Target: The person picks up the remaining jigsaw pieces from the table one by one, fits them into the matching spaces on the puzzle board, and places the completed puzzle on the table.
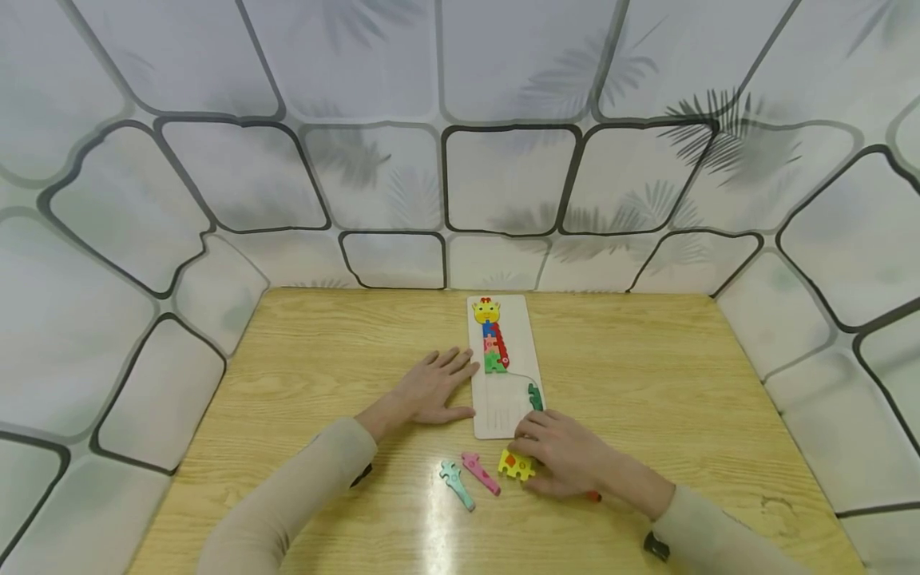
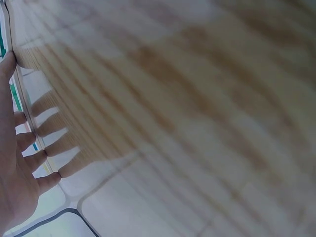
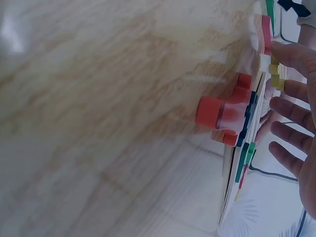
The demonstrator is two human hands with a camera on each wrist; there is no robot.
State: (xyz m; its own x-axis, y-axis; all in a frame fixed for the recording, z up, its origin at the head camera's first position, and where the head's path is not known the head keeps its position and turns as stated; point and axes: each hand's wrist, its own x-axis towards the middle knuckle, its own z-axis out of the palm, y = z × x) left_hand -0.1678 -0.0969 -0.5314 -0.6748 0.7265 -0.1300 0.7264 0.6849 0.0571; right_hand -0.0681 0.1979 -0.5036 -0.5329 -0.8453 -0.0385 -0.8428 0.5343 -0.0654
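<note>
Board [image 1: 516, 319] — pale, laid on the table [image 1: 345, 335], upper part filled, lower part bare. In place: yellow head [image 1: 486, 311], with a column of pieces beneath that ends in a green piece [image 1: 494, 365].

Dark green piece [image 1: 534, 396] — on the board's right side, near the right hand; whether seated, cannot tell.

Yellow piece [image 1: 514, 465] — on the table, just off the board's near edge; the thing being handled.

Loose pink piece [image 1: 480, 473] and mint piece [image 1: 457, 485]: side by side, left of the yellow. Red piece [image 1: 594, 496]: mostly hidden by the right hand.

Left hand [image 1: 434, 387]: fingers apart, tips at the board's left edge, clamped on nothing.

Right hand [image 1: 561, 451]: fingers about the yellow piece; whether thumb and finger are clamped on it, cannot tell.

Step, as judged: taking up the yellow piece. Handling notes: pinch by the sides, leaving the notched edges clear; lift rather than drag, lest it catch the board's rim; match notches to the green piece before pressing flat; left hand best used to steady the board; right knuckles best held clear of the dark green piece.
</note>
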